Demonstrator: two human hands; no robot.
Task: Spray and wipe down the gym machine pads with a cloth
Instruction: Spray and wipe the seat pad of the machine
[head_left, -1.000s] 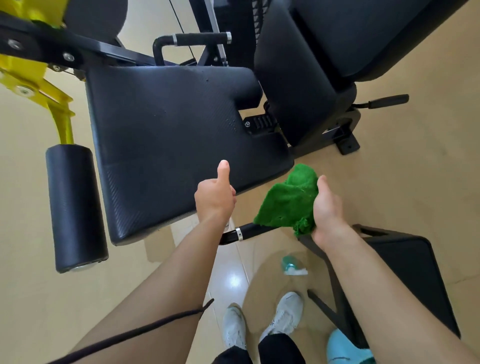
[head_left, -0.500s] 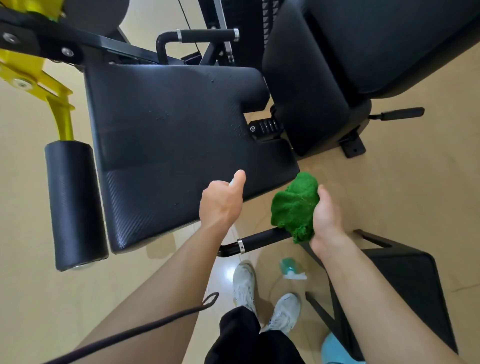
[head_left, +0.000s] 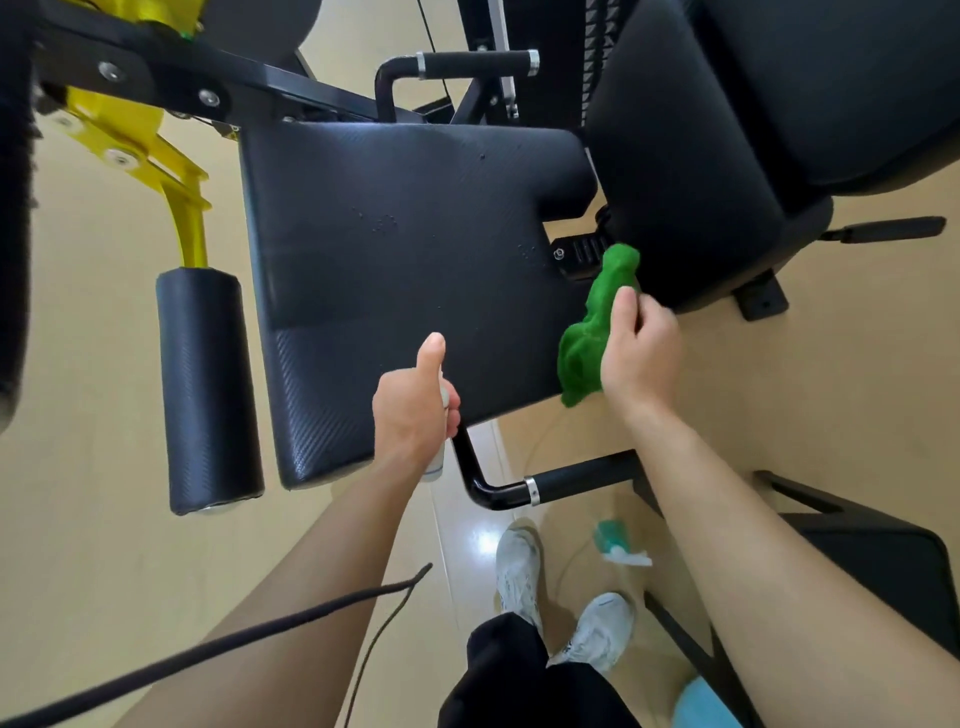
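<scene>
A black seat pad (head_left: 395, 270) of the gym machine fills the middle, with small droplets on its surface. My left hand (head_left: 415, 405) grips a small white spray bottle (head_left: 436, 462) at the pad's near edge, thumb raised on top. My right hand (head_left: 641, 353) holds a bunched green cloth (head_left: 597, 322) against the pad's right edge. The black back pad (head_left: 727, 130) rises at the upper right.
A black roller pad (head_left: 208, 384) hangs on a yellow arm (head_left: 182, 208) at the left. Black handles stand behind (head_left: 467, 65) and below (head_left: 561, 480) the seat. Another spray bottle (head_left: 618, 543) lies on the floor by my shoes. A black frame (head_left: 872, 551) sits at right.
My right hand has carried the cloth up and forward to the seat pad's right edge. My left hand has raised its thumb on the bottle. The view has moved closer to the pad.
</scene>
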